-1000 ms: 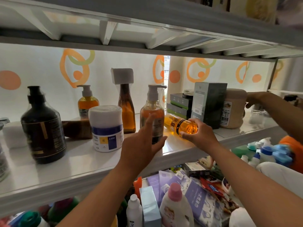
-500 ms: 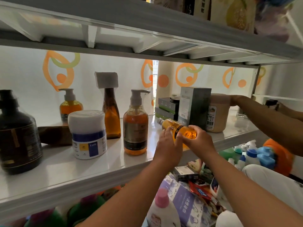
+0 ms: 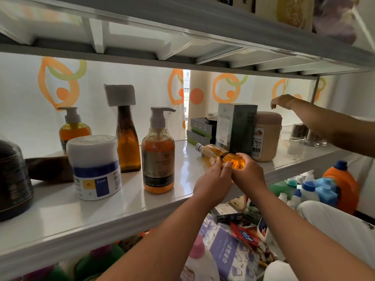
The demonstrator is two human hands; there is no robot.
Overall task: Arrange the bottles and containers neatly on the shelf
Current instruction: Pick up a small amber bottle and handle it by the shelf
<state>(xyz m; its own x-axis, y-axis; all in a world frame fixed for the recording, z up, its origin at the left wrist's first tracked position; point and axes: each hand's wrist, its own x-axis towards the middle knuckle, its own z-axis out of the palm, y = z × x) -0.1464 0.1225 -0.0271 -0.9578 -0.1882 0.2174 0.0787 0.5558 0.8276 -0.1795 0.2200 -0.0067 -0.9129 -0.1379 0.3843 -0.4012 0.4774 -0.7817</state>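
Observation:
A small amber spray bottle (image 3: 215,154) lies on its side on the white shelf (image 3: 60,216), neck pointing back left. My right hand (image 3: 246,176) grips its base and my left hand (image 3: 213,181) pinches its body beside it. On the shelf stand an amber pump bottle (image 3: 158,157), a tall brown bottle with a white cap (image 3: 126,134), a white tub with a blue band (image 3: 94,167), a smaller orange pump bottle (image 3: 74,128) and a dark bottle (image 3: 14,179) at the far left.
Behind the spray bottle stand a dark green box (image 3: 236,128), stacked flat boxes (image 3: 202,130) and a beige canister (image 3: 265,136). Another person's arm (image 3: 316,122) reaches over the shelf's right end near small glass jars (image 3: 304,134). Detergent bottles and packets fill the shelf below.
My left hand left the amber pump bottle and moved right to the small spray bottle, joining my right hand on it. The other person's hand lifted off the beige canister.

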